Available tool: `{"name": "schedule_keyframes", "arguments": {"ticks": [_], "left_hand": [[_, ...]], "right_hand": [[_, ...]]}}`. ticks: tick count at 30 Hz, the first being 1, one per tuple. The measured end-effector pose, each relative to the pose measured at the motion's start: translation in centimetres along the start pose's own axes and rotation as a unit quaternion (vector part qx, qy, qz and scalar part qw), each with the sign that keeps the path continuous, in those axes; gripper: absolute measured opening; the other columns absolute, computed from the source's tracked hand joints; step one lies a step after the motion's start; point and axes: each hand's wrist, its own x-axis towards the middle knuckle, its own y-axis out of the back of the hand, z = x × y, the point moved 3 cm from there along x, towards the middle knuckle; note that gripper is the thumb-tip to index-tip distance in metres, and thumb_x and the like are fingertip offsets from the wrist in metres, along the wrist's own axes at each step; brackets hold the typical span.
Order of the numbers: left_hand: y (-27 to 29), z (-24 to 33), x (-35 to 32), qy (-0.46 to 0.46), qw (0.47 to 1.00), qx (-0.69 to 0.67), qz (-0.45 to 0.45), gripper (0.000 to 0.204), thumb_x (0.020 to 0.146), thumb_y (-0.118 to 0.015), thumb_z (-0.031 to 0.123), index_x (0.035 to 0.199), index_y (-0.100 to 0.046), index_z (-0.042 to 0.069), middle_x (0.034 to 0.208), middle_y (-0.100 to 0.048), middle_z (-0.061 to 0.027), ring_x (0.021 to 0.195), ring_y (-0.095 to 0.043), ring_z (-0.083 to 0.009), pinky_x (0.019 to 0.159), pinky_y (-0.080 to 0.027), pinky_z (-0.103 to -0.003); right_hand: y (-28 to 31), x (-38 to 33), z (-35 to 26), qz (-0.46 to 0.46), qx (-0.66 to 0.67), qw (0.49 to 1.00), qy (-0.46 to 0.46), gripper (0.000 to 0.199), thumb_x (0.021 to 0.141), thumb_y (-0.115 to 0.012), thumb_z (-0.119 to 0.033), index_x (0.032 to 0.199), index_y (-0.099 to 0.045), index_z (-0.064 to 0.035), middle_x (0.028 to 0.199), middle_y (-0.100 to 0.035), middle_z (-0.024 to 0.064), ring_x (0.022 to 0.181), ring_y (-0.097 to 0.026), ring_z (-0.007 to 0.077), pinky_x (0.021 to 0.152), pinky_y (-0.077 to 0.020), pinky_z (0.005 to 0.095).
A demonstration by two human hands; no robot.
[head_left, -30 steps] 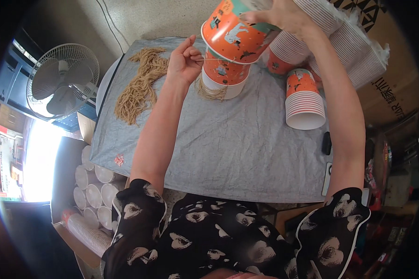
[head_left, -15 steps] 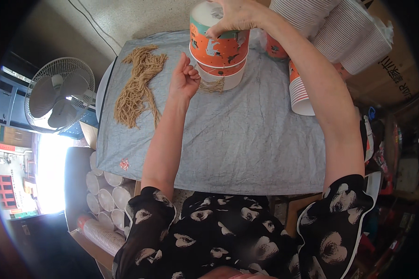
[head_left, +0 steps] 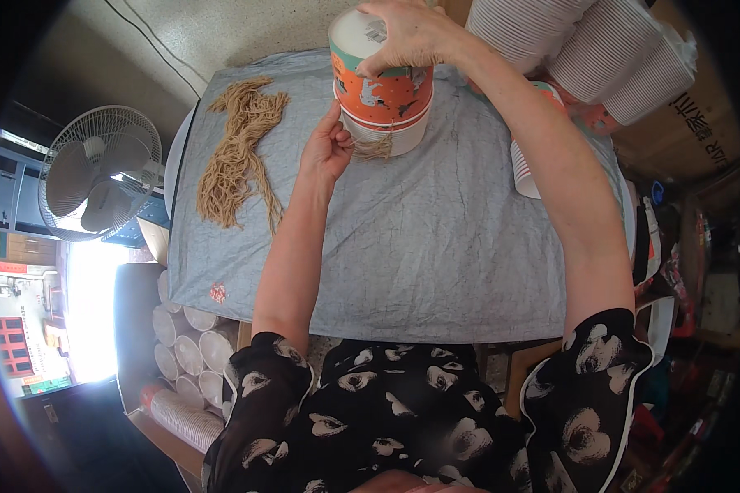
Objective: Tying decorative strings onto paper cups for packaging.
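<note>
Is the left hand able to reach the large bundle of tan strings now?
Probably yes: the large bundle lies on the grey cloth, left of the left hand, and nothing visible blocks the way.

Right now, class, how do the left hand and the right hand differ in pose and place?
The right hand is spread over the top of the upturned tub, while the left hand has most fingers curled in. The right hand is at the tub's upper end; the left hand is lower, beside the rim, and whether it touches is unclear. Both hands are bare and at the same tub.
</note>
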Motion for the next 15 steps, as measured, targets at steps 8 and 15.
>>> {"name": "schedule_keyframes", "arguments": {"ticks": [8,15], "left_hand": [[0.6,-0.6,0.7,-0.006,1.000,-0.007,-0.011,0.019,0.095,-0.074,0.025,0.089,-0.060,0.014,0.063,-0.046,0.0081,0.052,-0.043,-0.0045,0.047,-0.034,-0.020],[1.0,-1.1,1.0,-0.005,1.000,-0.019,-0.023,0.016,0.095,-0.073,0.024,0.096,-0.063,0.012,0.069,-0.052,0.0071,0.054,-0.044,-0.0043,0.048,-0.035,-0.018]], "right_hand": [[-2.0,0.1,0.5,0.013,0.018,0.999,-0.027,0.102,0.062,-0.085,-0.052,0.141,-0.049,-0.0006,0.148,-0.046,0.0256,0.138,-0.042,0.0423,0.112,-0.0330,0.0576],[-2.8,-1.1,0.8,0.101,0.004,0.995,0.001,0.111,0.061,-0.087,-0.052,0.149,-0.043,-0.0014,0.157,-0.034,0.0284,0.145,-0.032,0.0440,0.115,-0.0286,0.0598]]}}
